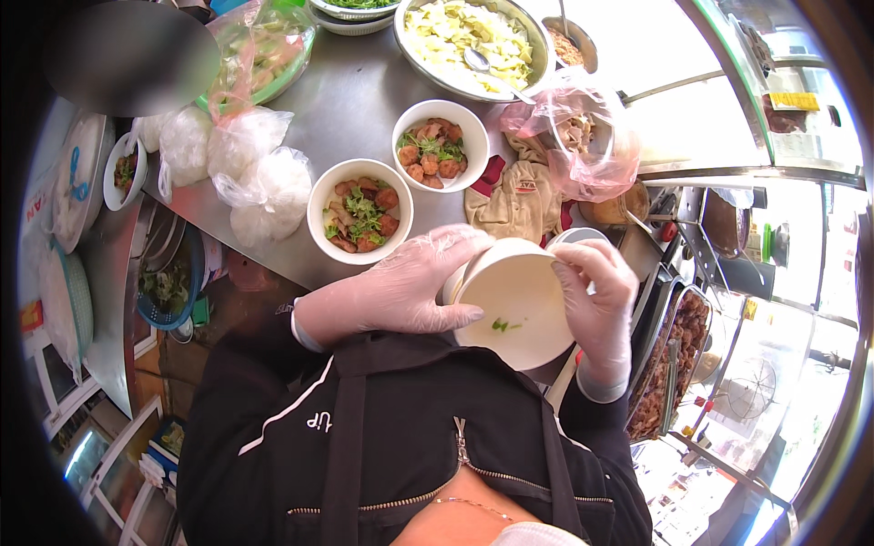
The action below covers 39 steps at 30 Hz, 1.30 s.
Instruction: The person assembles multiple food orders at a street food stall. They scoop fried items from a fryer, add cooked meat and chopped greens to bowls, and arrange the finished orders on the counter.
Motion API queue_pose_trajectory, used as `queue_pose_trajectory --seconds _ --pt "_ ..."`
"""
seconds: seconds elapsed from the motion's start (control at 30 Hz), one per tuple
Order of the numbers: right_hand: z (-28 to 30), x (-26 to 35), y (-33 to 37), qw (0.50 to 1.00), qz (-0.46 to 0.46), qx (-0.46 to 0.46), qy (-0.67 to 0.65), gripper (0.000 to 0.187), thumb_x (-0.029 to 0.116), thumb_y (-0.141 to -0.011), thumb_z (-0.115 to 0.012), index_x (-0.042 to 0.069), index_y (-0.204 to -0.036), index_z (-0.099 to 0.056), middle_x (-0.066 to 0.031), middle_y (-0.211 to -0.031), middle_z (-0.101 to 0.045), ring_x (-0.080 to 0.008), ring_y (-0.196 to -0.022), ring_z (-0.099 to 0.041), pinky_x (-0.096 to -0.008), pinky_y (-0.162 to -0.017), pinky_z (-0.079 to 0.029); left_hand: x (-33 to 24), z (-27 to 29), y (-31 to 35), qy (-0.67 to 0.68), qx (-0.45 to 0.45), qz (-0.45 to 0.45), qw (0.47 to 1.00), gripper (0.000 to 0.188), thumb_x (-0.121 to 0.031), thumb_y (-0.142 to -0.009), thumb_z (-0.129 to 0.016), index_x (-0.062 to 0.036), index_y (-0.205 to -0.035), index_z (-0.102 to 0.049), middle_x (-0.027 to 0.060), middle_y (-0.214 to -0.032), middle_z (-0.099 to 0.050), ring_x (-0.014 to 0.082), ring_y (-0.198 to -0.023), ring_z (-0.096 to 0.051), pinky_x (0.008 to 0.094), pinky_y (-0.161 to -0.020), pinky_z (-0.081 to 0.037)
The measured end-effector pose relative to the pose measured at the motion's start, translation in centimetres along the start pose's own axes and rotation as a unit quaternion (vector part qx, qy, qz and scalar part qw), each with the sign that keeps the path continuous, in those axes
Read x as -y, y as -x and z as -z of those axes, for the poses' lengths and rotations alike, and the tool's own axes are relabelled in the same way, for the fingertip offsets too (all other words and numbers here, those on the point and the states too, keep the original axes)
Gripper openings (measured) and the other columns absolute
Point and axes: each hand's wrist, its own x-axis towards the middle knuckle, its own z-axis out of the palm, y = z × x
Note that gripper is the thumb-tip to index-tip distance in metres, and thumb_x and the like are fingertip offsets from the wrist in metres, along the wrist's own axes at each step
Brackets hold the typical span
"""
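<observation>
White bowl (533, 287), held tilted between both gloved hands, looks light and fairly stiff, its smooth wall perhaps slippery; the rim seems the surest hold. The left hand (391, 289) braces its left side, thumb and fingers spread; the right hand (601, 305) pinches the rim opposite, fingers curled.

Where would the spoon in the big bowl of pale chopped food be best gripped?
Probably by its handle, coming from the near right: it points that way, out over the bowl's rim, while its head lies on the food.
</observation>
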Motion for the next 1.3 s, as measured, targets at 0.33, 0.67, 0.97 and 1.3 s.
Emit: queue_pose_trajectory --seconds 0.33,0.67,0.97,1.3 --pt "-6.7 -6.2 -18.5 0.983 -0.008 0.001 0.181 0.021 0.021 -0.091 -0.061 0.005 -0.096 -0.074 -0.0133 -0.080 -0.071 -0.0309 -0.077 -0.068 -0.0398 -0.073 -0.053 1.9 6.4 2.5 0.436 -0.323 0.097 0.834 0.073 -0.047 -0.097 -0.055 0.0017 -0.147 -0.033 0.0171 -0.146 -0.045 0.0240 -0.135 -0.044 0.0415 -0.114 -0.034" --pt "-13.1 -11.4 -25.1 0.914 -0.049 0.121 0.384 0.024 0.011 -0.088 -0.052 0.006 -0.097 -0.074 -0.0162 -0.095 -0.072 -0.0336 -0.093 -0.070 -0.0435 -0.084 -0.054 6.3 9.7 5.5 0.409 -0.461 0.168 0.769 0.067 -0.050 -0.102 -0.042 -0.0004 -0.147 -0.035 0.0137 -0.147 -0.045 0.0235 -0.136 -0.043 0.0394 -0.113 -0.036" --pt "-16.4 -11.3 -27.3 0.912 -0.020 0.155 0.380 0.020 0.010 -0.085 -0.059 0.006 -0.096 -0.075 -0.0142 -0.098 -0.073 -0.0313 -0.089 -0.071 -0.0381 -0.081 -0.057 6.5 10.0 3.9 0.413 -0.421 0.157 0.792 0.062 -0.047 -0.102 -0.045 -0.0007 -0.144 -0.041 0.0129 -0.141 -0.051 0.0213 -0.131 -0.049 0.0384 -0.111 -0.039" --pt "-18.5 -12.9 -26.8 0.973 -0.046 0.128 0.189 0.018 0.015 -0.080 -0.061 0.013 -0.087 -0.078 -0.0173 -0.089 -0.072 -0.0333 -0.084 -0.070 -0.0382 -0.081 -0.055 6.5 10.8 2.5 0.377 -0.421 0.171 0.807 0.059 -0.043 -0.101 -0.050 -0.0060 -0.145 -0.037 0.0103 -0.133 -0.053 0.0169 -0.118 -0.057 0.0366 -0.094 -0.052"
